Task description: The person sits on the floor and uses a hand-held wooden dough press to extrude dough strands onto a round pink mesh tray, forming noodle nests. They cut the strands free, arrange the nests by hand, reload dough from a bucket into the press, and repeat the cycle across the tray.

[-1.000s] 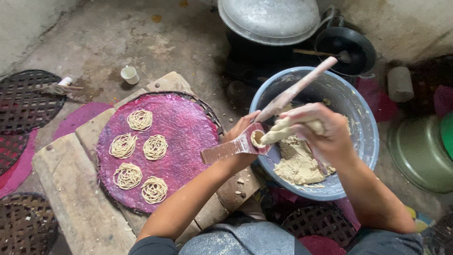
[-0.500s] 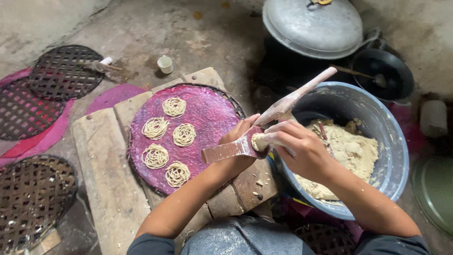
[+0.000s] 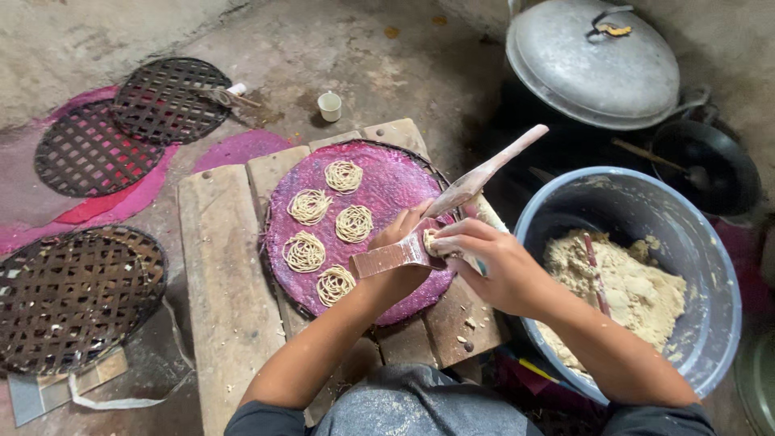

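While you've got that big blue tub (image 3: 710, 266) of dough (image 3: 630, 282) parked on your right and the lidded metal pot (image 3: 593, 60) behind it, the real action is over the round purple mat (image 3: 387, 190) sitting on the wooden plank worktop (image 3: 218, 266).

Spare woven trays (image 3: 77, 295) lie on the floor off to the left, well apart from where you're working.

Five noodle coils (image 3: 353, 224) are already laid on the mat, with bare room showing on its right half.

Your left hand (image 3: 404, 238) has a closed grip on the wooden press (image 3: 448, 206), holding it tilted over the mat's right edge with the long handle sticking up and away.

Your right hand (image 3: 484, 262) is pinched narrow around a lump of dough at the press mouth, so it looks to me like you're in the loading step, stuffing the press before squeezing.

My guess for the next move: get that lump seated fully, then bring the press over an open patch of mat and keep it level so the next coil doesn't land touching the ones already there.

There's also a small white cup (image 3: 329, 105) on the floor beyond the planks.
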Available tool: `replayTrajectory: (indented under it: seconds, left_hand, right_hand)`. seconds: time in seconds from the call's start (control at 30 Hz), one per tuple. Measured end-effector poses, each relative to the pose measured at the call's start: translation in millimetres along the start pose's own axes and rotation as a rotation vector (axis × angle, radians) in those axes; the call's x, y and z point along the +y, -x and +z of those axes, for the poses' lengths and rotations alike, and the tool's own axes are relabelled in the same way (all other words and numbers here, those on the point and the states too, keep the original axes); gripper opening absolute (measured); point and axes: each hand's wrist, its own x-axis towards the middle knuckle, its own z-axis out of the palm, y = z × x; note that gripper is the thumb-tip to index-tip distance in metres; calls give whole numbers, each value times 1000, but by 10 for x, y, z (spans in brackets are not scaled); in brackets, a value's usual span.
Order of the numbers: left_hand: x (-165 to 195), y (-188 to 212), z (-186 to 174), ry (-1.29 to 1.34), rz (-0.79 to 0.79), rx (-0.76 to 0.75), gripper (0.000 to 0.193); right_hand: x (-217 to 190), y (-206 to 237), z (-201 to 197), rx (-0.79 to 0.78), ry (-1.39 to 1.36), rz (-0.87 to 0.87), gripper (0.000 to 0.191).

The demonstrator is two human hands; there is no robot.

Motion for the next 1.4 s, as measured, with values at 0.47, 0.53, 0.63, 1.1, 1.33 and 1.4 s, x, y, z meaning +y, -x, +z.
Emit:
replayTrajectory:
  seconds: [0.47, 0.53, 0.63, 1.1, 1.33, 1.4]
  left_hand:
    - [-467, 279, 114, 441, -231, -7, 51]
    - [-541, 309, 112, 630, -538, -183, 51]
    - [-460, 395, 192, 976, -1042, -478, 36]
    - [-5, 558, -981, 814, -534, -479, 42]
    - [-83, 758, -1236, 170, -390, -560, 27]
    - [-48, 829, -1238, 108, -414, -548, 31]
  right_hand:
    - [462, 658, -217, 360, 407, 6, 15]
    - [595, 885, -411, 211, 404, 607, 14]
    - [626, 866, -399, 168, 576, 464, 44]
    - [110, -62, 376, 287, -638, -370, 68]
    - [-158, -221, 820, 268, -4, -771, 51]
    - [-150, -175, 893, 212, 4, -769, 46]
